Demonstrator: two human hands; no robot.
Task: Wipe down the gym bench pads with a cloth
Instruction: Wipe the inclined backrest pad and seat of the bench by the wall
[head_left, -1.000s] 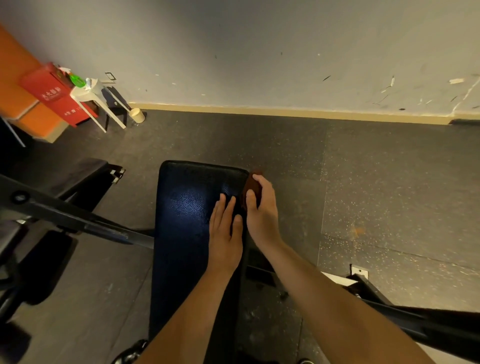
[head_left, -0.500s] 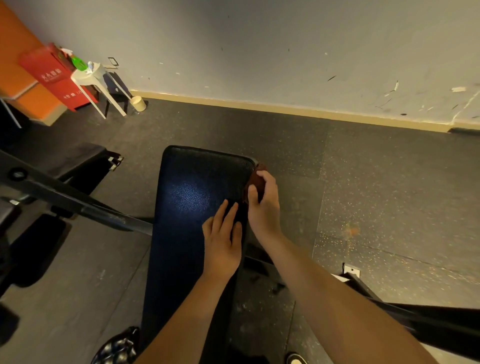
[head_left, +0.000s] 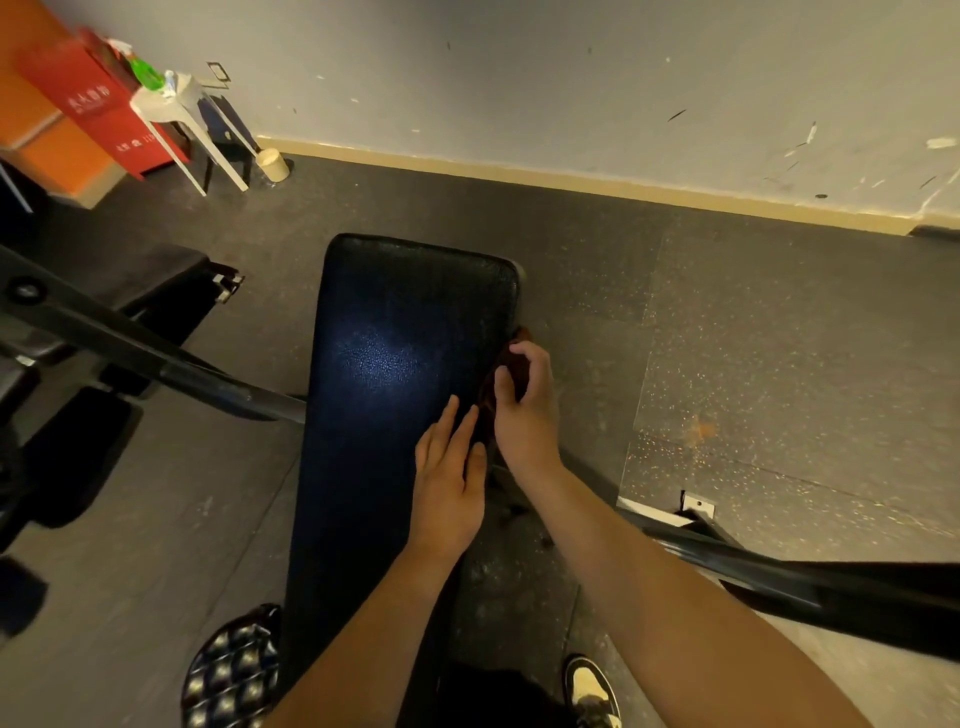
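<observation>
A long bench pad (head_left: 395, 395) with rounded corners runs up the middle of the frame, its dark pebbled vinyl catching a pale sheen near its centre. The left hand (head_left: 449, 478) lies flat on the pad's right side, palm down, fingers straight and close together, holding nothing. Just to its right, the right hand (head_left: 524, 410) curls around a crumpled reddish-brown cloth (head_left: 511, 366) and presses it against the pad's right edge; only small folds of fabric show between the thumb and fingers. The floor (head_left: 727, 338) is speckled dark rubber matting. A black metal bar (head_left: 130, 343) slants across the left of the frame. In the upper left stand a white plastic stool (head_left: 182, 104) and a red box (head_left: 88, 98) against the scuffed pale wall (head_left: 519, 67).
</observation>
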